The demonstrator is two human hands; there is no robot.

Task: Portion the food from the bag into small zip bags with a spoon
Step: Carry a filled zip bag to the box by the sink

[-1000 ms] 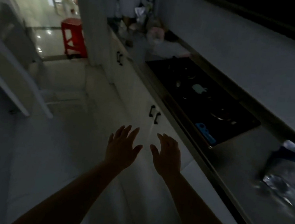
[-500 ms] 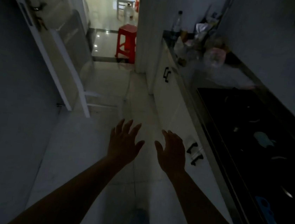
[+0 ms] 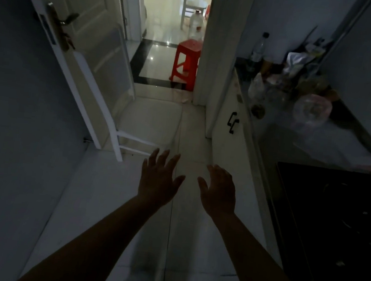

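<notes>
While the dim kitchen floor [image 3: 188, 126] is lying below, the left hand [image 3: 159, 179] and right hand [image 3: 219, 190] are reaching forward, fingers released, grasping nothing.

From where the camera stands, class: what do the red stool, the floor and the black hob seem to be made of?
Red stool: likely moulded plastic, judging by its uniform colour and slight sheen.
Floor: glossy pale tiles, probably ceramic, with grout lines and reflected light.
Black hob: smooth dark surface with faint reflections, possibly glass; too dim to be sure.

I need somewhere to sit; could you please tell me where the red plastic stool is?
The red plastic stool stands in the doorway straight ahead, against the right door frame.
</notes>
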